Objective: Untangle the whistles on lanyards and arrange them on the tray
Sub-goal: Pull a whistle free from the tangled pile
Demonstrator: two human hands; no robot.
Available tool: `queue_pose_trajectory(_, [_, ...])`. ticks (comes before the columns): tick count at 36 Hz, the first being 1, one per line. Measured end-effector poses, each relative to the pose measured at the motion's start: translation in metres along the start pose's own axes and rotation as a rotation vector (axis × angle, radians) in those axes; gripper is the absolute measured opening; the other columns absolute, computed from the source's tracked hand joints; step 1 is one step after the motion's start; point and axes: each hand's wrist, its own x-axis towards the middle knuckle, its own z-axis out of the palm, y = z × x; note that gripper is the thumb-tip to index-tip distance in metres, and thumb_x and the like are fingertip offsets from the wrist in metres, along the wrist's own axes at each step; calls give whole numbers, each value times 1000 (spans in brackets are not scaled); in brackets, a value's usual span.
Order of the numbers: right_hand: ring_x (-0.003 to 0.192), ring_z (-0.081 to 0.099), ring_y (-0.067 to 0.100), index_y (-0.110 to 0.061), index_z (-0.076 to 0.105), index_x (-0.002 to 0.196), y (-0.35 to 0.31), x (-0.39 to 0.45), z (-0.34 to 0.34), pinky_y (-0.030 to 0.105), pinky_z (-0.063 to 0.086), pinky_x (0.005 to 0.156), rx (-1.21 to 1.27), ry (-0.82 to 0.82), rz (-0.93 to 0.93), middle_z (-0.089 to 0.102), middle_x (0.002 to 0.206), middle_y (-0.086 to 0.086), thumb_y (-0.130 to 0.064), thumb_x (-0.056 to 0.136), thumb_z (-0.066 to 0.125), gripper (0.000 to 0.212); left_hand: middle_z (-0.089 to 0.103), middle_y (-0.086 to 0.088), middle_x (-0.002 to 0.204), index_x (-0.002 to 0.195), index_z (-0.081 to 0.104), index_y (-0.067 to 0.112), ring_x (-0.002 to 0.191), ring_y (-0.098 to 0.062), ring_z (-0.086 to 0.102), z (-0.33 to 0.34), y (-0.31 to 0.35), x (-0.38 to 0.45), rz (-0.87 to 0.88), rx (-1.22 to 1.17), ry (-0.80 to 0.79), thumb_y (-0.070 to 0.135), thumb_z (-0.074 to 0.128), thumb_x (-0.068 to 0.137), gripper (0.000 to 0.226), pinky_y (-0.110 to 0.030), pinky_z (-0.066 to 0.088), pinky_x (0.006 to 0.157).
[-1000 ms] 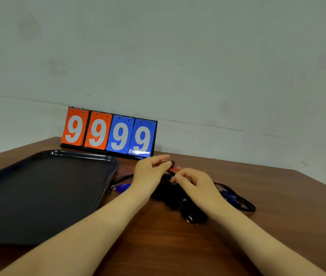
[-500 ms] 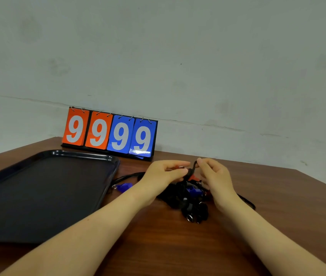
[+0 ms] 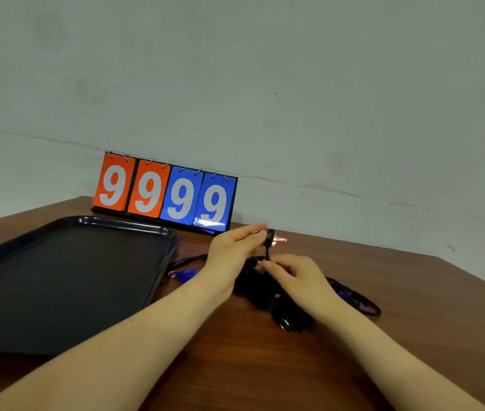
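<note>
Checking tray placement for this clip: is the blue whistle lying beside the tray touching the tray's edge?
Apart. The head view shows the blue whistle on the table, with a strip of bare wood between it and the tray rim.

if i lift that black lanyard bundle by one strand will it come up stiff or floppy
Probably floppy: the black lanyard bundle lies in slack loops on the table. It likely drags its neighbours along, since the strands look knotted together. The strand between the left hand and right hand hangs limp.
</note>
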Motion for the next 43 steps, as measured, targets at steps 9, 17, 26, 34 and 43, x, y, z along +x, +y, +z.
queue_pose_trajectory(9, [63,55,3,-19,66,75,-10,-4,-2,17,39,60,83,61,-74,61,65,-15,-19,98,48,30,63,8,105,113,69,26,100,-8,60,-12,1,6,162,552,36,17,63,91,24,-23,50,91])
queue_pose_trajectory(17, [41,31,3,-10,58,67,-2,4,-17,14,28,42,501,280,131,37,44,-10,-21,99,47,35,59,4,102,121,66,23,96,-6,58,1,0,0,225,795,-252,17,61,92,30,-19,49,88])
queue_pose_trajectory(26, [44,33,7,-3,66,85,12,8,-19,17,29,40,626,294,308,42,56,2,-32,97,51,35,68,-11,115,115,67,12,104,-19,68,8,8,-10,16,124,-314,5,56,94,25,-24,55,85])
queue_pose_trajectory(34, [43,21,9,-11,50,70,9,5,-14,22,20,41,664,85,331,28,51,-3,-35,97,49,37,68,-22,111,117,63,0,92,-20,66,13,7,-9,-54,-249,-263,1,50,95,25,-22,56,76])
queue_pose_trajectory(43, [55,49,0,-14,62,65,2,-1,0,11,36,61,80,-29,-10,54,57,-11,-26,100,47,39,71,-3,103,106,69,20,85,-6,68,0,7,0,72,81,-14,9,57,95,20,-16,55,77])
